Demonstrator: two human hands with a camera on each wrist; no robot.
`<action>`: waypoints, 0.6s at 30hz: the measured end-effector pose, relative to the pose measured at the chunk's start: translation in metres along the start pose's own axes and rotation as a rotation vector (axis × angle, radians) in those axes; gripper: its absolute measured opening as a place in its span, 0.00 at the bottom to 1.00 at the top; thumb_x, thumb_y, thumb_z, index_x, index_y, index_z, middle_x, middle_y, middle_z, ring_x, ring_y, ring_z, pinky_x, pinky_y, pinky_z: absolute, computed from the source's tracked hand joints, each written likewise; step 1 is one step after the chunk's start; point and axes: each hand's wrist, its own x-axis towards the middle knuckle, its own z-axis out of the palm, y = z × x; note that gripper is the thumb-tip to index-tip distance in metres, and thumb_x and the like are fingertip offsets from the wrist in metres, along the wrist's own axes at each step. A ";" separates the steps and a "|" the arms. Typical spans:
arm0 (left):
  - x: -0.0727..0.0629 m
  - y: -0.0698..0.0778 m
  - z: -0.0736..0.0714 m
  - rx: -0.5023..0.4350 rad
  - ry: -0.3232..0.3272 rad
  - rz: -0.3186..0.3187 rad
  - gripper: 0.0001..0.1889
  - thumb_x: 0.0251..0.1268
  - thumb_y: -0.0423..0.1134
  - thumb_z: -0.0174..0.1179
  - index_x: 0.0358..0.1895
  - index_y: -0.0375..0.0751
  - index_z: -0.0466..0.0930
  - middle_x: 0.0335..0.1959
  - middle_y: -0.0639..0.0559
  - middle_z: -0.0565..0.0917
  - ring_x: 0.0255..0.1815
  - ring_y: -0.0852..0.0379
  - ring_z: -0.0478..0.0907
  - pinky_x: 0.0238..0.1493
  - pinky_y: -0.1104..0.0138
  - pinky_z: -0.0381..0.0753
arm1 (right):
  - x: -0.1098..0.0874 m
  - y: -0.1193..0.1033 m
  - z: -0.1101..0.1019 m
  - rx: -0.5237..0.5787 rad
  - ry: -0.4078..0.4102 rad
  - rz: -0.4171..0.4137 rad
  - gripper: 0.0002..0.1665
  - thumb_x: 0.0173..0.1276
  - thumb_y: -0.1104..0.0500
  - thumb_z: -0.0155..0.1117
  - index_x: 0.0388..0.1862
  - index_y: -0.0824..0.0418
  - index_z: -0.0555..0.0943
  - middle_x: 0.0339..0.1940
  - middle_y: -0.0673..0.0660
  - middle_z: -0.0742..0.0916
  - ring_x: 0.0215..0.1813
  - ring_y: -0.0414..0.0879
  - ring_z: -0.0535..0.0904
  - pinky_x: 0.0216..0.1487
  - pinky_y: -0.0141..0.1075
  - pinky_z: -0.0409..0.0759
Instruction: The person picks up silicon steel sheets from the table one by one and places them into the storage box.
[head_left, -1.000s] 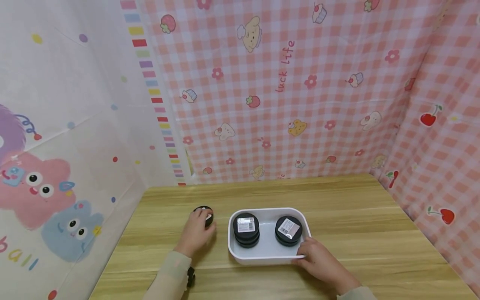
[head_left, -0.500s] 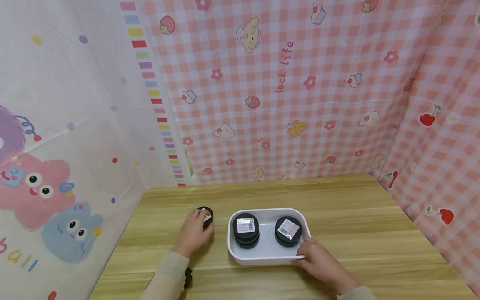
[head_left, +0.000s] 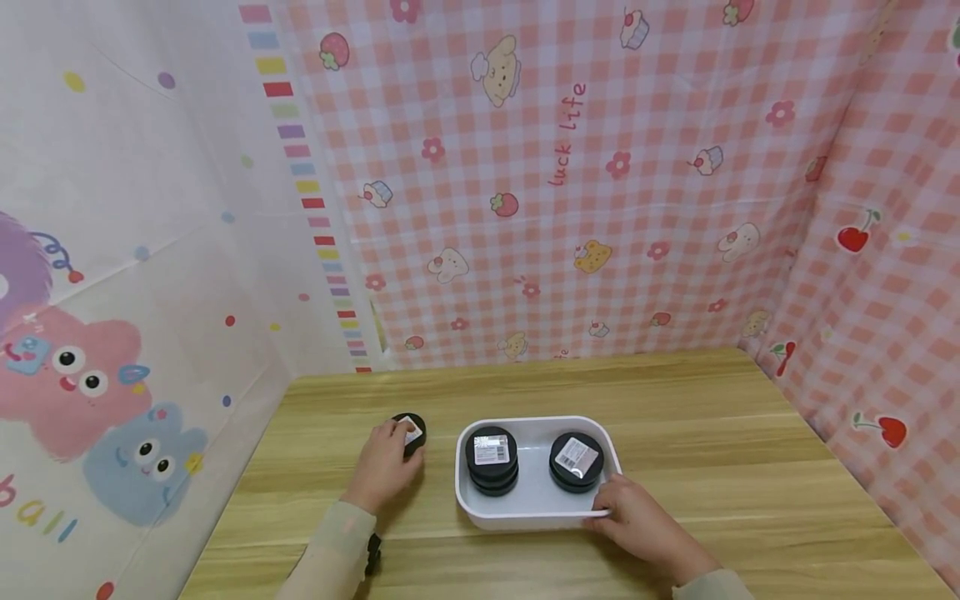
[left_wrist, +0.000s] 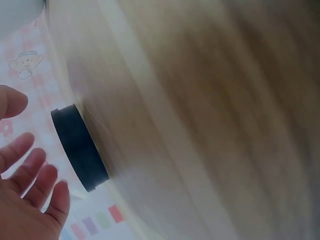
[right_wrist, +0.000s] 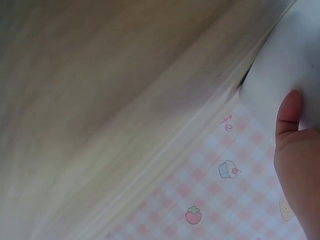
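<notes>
A round black container [head_left: 417,439] with a white label on top lies on the table, left of a white rectangular bin [head_left: 540,522]. My left hand [head_left: 384,467] is right beside it and partly covers it in the head view. In the left wrist view the fingers [left_wrist: 35,165] are spread and stand apart from the black side of the container [left_wrist: 80,147]. My right hand [head_left: 637,521] grips the bin's near right corner, the thumb [right_wrist: 289,112] pressed on its outer wall. Inside the bin, a left stack [head_left: 492,458] and a right stack [head_left: 577,460] of similar labelled containers stand apart.
The wood-grain table [head_left: 675,400] ends at a pink checked cloth [head_left: 570,208] behind and at the right. A white printed cloth [head_left: 187,292] hangs at the left. A dark strap or clip [head_left: 372,554] shows at my left wrist.
My left hand has drawn back slightly to the left, uncovering more of the container on the table. My right hand, the bin and its stacks stay put.
</notes>
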 end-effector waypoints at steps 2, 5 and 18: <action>0.000 -0.001 0.000 0.010 -0.006 -0.014 0.23 0.62 0.44 0.67 0.55 0.34 0.78 0.51 0.36 0.80 0.56 0.37 0.76 0.58 0.46 0.76 | 0.000 -0.001 0.000 0.004 -0.006 0.010 0.12 0.55 0.58 0.78 0.18 0.49 0.82 0.21 0.35 0.80 0.32 0.31 0.68 0.33 0.28 0.68; -0.001 -0.002 0.000 0.024 -0.023 -0.044 0.27 0.62 0.45 0.67 0.60 0.33 0.77 0.54 0.34 0.79 0.58 0.35 0.75 0.60 0.45 0.75 | 0.000 -0.002 -0.001 0.001 -0.005 0.011 0.12 0.54 0.58 0.78 0.18 0.49 0.82 0.20 0.35 0.80 0.32 0.31 0.68 0.33 0.29 0.69; 0.001 -0.006 -0.004 0.034 -0.107 -0.144 0.36 0.62 0.54 0.68 0.66 0.33 0.71 0.61 0.31 0.73 0.62 0.32 0.70 0.59 0.40 0.73 | 0.003 -0.005 -0.006 0.011 -0.037 0.037 0.12 0.56 0.58 0.78 0.19 0.51 0.82 0.20 0.38 0.81 0.31 0.32 0.69 0.33 0.30 0.69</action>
